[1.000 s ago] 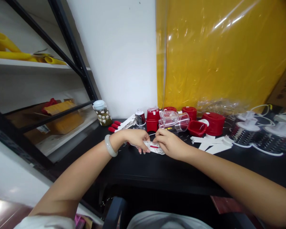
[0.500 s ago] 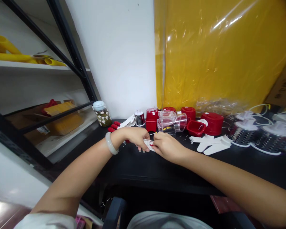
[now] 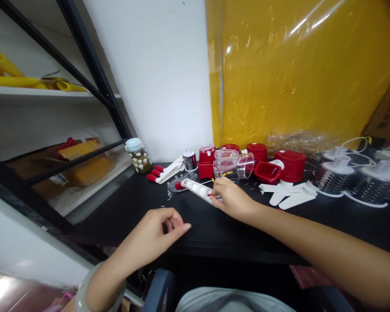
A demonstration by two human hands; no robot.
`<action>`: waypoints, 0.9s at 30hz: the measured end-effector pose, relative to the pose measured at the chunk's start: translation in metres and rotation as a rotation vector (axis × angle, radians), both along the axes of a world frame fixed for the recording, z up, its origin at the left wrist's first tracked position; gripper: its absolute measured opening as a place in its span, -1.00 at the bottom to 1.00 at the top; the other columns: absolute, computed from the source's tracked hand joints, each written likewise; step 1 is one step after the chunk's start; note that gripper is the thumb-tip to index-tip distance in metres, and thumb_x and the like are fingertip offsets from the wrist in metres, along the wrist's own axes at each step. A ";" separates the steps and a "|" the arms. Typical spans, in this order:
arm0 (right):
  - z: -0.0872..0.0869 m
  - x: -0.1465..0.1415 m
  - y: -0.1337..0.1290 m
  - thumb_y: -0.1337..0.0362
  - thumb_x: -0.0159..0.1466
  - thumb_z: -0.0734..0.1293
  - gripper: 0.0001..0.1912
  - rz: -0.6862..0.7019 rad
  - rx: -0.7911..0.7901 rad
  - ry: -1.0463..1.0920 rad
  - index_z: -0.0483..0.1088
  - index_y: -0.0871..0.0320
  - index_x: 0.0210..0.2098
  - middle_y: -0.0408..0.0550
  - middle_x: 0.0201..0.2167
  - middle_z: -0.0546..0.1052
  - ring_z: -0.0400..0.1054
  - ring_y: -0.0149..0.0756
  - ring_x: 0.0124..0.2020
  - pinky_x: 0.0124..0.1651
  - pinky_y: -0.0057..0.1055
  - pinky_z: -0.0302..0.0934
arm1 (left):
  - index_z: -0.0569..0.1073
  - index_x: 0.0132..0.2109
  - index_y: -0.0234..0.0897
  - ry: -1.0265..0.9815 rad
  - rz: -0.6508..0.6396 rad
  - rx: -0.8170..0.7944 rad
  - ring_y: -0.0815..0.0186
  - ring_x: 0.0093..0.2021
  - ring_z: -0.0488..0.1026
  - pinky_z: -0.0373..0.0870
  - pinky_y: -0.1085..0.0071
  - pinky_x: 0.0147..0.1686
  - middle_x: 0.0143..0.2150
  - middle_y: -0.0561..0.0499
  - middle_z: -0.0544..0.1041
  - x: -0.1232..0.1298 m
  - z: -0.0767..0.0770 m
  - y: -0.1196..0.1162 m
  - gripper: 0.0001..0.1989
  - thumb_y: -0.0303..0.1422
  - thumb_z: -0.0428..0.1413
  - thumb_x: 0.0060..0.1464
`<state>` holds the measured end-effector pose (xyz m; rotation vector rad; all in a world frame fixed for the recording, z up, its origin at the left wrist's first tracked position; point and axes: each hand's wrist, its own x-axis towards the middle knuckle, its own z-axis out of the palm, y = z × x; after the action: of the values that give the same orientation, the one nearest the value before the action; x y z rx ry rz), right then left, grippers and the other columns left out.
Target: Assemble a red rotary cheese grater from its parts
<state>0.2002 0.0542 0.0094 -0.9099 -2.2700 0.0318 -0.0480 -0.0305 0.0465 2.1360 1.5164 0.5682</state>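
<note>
My right hand (image 3: 231,196) pinches the near end of a long white plastic handle piece (image 3: 198,189), hollow side up. A small red bit shows at the fingertips. The piece slants over the black table, its far end close to a clear plastic part with a red tip (image 3: 178,186). Nearer to me, my left hand (image 3: 164,229) hangs over the table edge, fingers loosely curled and thumb held apart, with nothing visible in it. Several white handles with red grips (image 3: 156,172) lie behind, and small metal pins (image 3: 169,196) are scattered beside the clear part.
Along the back stand a metal grater drum (image 3: 190,160), clear housings (image 3: 235,164) and red plastic bases (image 3: 290,167). White flat pieces (image 3: 290,193) and larger grater drums (image 3: 333,177) lie at the right. A jar with a blue lid (image 3: 138,156) stands near the shelf rack (image 3: 108,102).
My left hand has let go of the white handle piece and drawn back toward me, down and left. My right hand keeps hold of the piece, now more fully in view.
</note>
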 end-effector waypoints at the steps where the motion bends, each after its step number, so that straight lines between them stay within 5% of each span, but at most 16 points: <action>1: 0.000 0.000 0.000 0.44 0.22 0.34 -0.89 0.003 -0.017 0.052 0.41 0.19 -0.45 -0.03 -0.36 0.44 0.32 -0.24 -0.25 -0.14 -0.30 0.28 | 0.53 -0.21 -0.27 -0.080 -0.023 -0.069 0.29 -0.31 0.50 0.38 0.46 -0.35 -0.32 -0.01 0.57 0.002 -0.005 0.003 -0.63 -0.03 0.12 0.13; 6: -0.002 -0.003 -0.001 0.43 0.21 0.33 -0.89 -0.013 0.012 0.237 0.38 0.16 -0.44 -0.07 -0.38 0.41 0.34 -0.27 -0.29 -0.20 -0.33 0.28 | 0.34 0.19 -0.31 -0.486 -0.044 -0.284 0.17 0.04 0.48 0.40 0.23 0.05 0.08 -0.20 0.51 0.033 -0.017 0.045 -0.33 -0.12 0.28 -0.02; 10: -0.003 -0.005 -0.001 0.43 0.24 0.30 -0.87 -0.048 0.088 0.246 0.34 0.14 -0.44 -0.06 -0.38 0.38 0.32 -0.27 -0.30 -0.22 -0.34 0.29 | 0.37 0.06 -0.29 -0.699 -0.105 -0.402 0.18 0.08 0.46 0.43 0.23 0.04 0.05 -0.15 0.50 0.060 -0.014 0.073 -0.47 -0.08 0.24 0.05; 16: -0.006 -0.014 0.001 0.40 0.31 0.23 -0.81 -0.084 0.192 0.180 0.34 0.14 -0.44 -0.02 -0.39 0.38 0.29 -0.26 -0.31 -0.21 -0.31 0.31 | 0.38 -0.05 -0.28 -0.688 -0.137 -0.316 0.25 -0.09 0.51 0.49 0.33 -0.13 -0.09 -0.06 0.53 0.063 -0.003 0.088 -0.51 -0.04 0.26 0.00; 27: 0.000 -0.005 -0.001 0.41 0.35 0.18 -0.79 0.008 0.209 0.151 0.45 0.19 -0.22 0.06 -0.28 0.44 0.33 -0.23 -0.23 -0.14 -0.25 0.33 | 0.42 -0.03 -0.34 -0.738 -0.179 -0.358 0.15 -0.05 0.53 0.52 0.24 -0.11 -0.06 -0.15 0.55 0.043 0.000 0.111 -0.45 -0.06 0.29 -0.04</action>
<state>0.1950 0.0532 0.0092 -0.7620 -2.0913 -0.1273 -0.0046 0.0806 0.0461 1.5157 0.9192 0.8272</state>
